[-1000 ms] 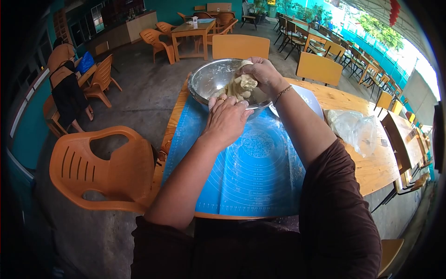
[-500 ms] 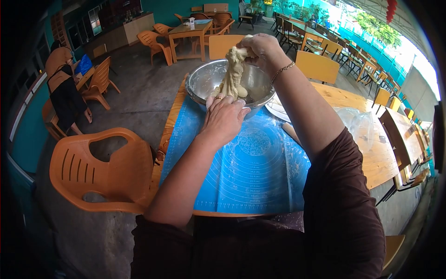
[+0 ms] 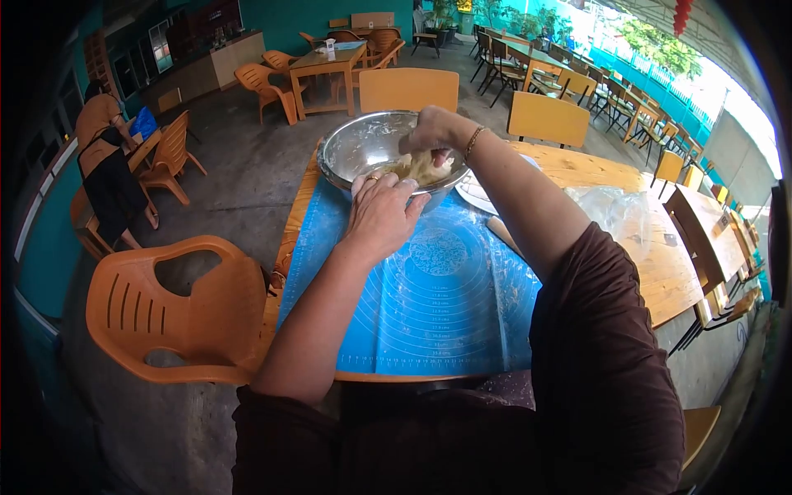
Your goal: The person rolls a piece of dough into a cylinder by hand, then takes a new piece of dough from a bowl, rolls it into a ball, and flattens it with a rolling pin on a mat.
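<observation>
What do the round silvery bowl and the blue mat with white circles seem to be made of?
Round silvery bowl: likely stainless steel, polished, judging by its bright reflections. Blue mat with white circles: perhaps silicone or soft plastic, fairly matte, given its creases.

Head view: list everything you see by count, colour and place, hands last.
Bowl: 1, silver, centre
Dough: 1, cream, in bowl
Mat: 1, blue, on table
Dish: at least 1, white, bowl's right
Rod: 1, tan, mat's right
Plastic bag: 1, clear, table's right
Table: 1, brown, centre
Near chair: 1, orange, left
Chair backs: 2, yellow, beyond table
Person: 1, black lower clothing, far left
Background furniture: many, orange/brown, behind
Plants: several, green, far back
Left hand: 1, bare, bowl's near rim
Right hand: 1, bare, in bowl
</observation>
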### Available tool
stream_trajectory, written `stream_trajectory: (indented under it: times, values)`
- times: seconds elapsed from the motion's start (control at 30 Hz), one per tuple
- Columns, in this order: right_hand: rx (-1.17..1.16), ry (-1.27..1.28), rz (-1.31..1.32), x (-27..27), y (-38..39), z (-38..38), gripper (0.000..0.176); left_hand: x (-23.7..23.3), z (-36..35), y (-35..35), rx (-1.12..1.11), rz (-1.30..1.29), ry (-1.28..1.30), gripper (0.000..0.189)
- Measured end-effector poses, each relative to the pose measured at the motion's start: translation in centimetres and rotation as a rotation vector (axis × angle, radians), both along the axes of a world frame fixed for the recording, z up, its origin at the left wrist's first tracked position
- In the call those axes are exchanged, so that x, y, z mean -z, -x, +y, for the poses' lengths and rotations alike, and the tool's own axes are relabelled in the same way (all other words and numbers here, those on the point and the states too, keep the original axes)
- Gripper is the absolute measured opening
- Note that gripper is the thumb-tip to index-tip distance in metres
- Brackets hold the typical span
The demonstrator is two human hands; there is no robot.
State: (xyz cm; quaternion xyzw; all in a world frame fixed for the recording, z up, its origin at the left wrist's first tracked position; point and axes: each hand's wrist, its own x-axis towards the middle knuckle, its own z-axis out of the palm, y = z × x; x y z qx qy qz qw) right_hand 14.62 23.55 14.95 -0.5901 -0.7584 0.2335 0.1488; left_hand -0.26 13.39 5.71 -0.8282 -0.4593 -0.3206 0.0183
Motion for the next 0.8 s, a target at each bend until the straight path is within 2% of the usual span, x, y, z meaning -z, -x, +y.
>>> stream_trajectory:
  times: [0.1, 0.13, 0.17, 0.2, 0.27, 0.3, 0.4, 0.43, 0.5, 0.57, 0.6, 0.63, 0.67, 0.7, 0.77, 0.8]
  values:
    - [-0.057, 0.097, -0.176, 1.0, 0.6, -0.7, 0.038, -0.6, -0.2, 0.1, -0.033, 0.047, 0.015, 0.035]
    - [-0.079, 0.121, -0.251, 1.1, 1.0, -1.1, 0.039, -0.8, -0.1, 0.0, -0.025, -0.046, 0.049, 0.033]
    - [-0.104, 0.065, -0.352, 1.1, 1.2, -1.4, 0.049, -1.1, 0.0, 0.1, -0.018, -0.139, 0.082, 0.031]
    - [-0.102, 0.064, -0.351, 1.8, 1.5, -0.7, 0.049, -1.5, 0.1, 0.1, -0.015, -0.137, 0.080, 0.031]
    - [-0.209, -0.066, -0.485, 4.0, 2.0, 1.5, 0.054, -2.5, 0.2, 0.4, -0.045, -0.155, 0.236, 0.024]
    - [-0.210, 0.007, -0.528, 2.5, 2.4, -0.4, 0.053, -2.9, 0.3, 0.6, -0.047, -0.151, 0.234, 0.024]
    - [-0.261, 0.034, -0.624, 2.8, 3.0, 0.1, 0.046, -3.6, 0.9, 1.2, -0.043, -0.150, 0.273, 0.021]
    - [-0.261, 0.032, -0.623, 3.2, 3.0, -0.3, 0.046, -3.5, 1.3, 1.4, -0.062, -0.207, 0.264, 0.023]
    - [-0.014, -0.187, -0.553, 4.5, 3.3, -1.7, 0.036, -3.7, 1.7, 1.4, -0.082, -0.266, 0.256, 0.025]
    - [-0.039, -0.212, -0.558, 4.6, 3.5, -1.2, 0.036, -4.3, 2.0, 1.3, -0.125, -0.339, 0.422, 0.036]
    - [-0.060, -0.231, -0.561, 4.7, 3.5, -0.9, 0.037, -4.3, 2.3, 1.3, -0.129, -0.340, 0.424, 0.036]
    - [-0.060, -0.229, -0.561, 3.8, 3.3, -0.6, 0.037, -4.2, 2.8, 1.2, -0.162, -0.315, 0.409, 0.049]
    - [-0.126, -0.113, -0.572, 2.4, 2.9, 0.1, 0.035, -4.1, 3.4, 1.0, -0.193, -0.290, 0.394, 0.062]
    - [-0.192, 0.002, -0.581, 1.1, 2.5, 0.3, 0.033, -3.8, 4.2, 0.7, -0.190, -0.293, 0.396, 0.062]
    - [-0.021, 0.001, 0.259, -0.1, 0.3, -0.3, 0.029, -3.1, 5.7, 0.1, -0.195, -0.225, 0.344, 0.086]
    - [-0.015, 0.003, 0.259, -0.8, -0.3, -0.5, 0.029, -3.6, 5.8, -0.3, -0.191, -0.224, 0.347, 0.086]
